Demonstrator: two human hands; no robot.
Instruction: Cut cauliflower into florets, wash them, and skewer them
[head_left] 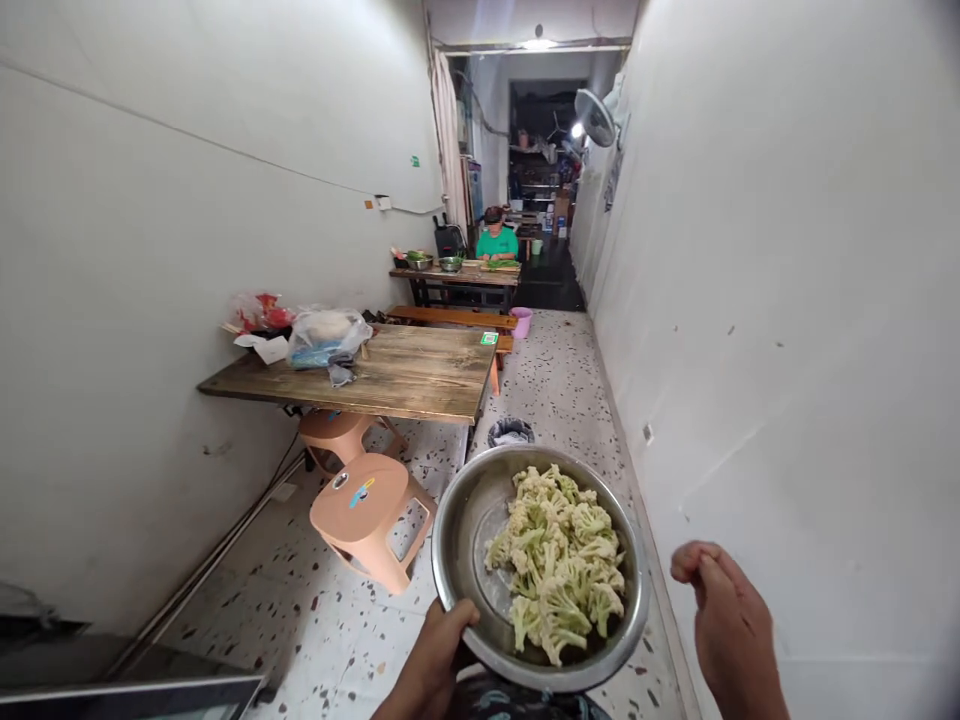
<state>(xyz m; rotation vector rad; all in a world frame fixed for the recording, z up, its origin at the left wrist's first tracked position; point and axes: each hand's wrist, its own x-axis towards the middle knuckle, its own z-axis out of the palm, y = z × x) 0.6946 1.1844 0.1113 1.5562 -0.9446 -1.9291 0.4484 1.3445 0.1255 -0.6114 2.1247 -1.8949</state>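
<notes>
Your left hand [442,638] is clamped on the near-left rim of the steel bowl [484,515], which sits low in front of you with cauliflower florets [559,560] heaped toward its right side. Your right hand [733,620] is off the bowl, near the right wall [787,300], fingers curled in against the thumb. Open speckled floor [562,385] runs ahead between that wall and the right edge of the wooden table [431,370]. A green-bordered label [489,338] marks the table's corner, and a blue-and-yellow sticker [361,492] the nearer stool [375,525]; you can't read either from here. That stool stands left of the bowl, a second stool [337,430] behind it. A dark bin [511,432] sits beyond the bowl's far rim, and a pink bucket [521,322] farther up, by the bench [450,317]. Plastic bags [326,335] crowd the table's wall side. A person in green [496,240] sits at the far table [457,277]; a fan [595,118] hangs high on your right.
</notes>
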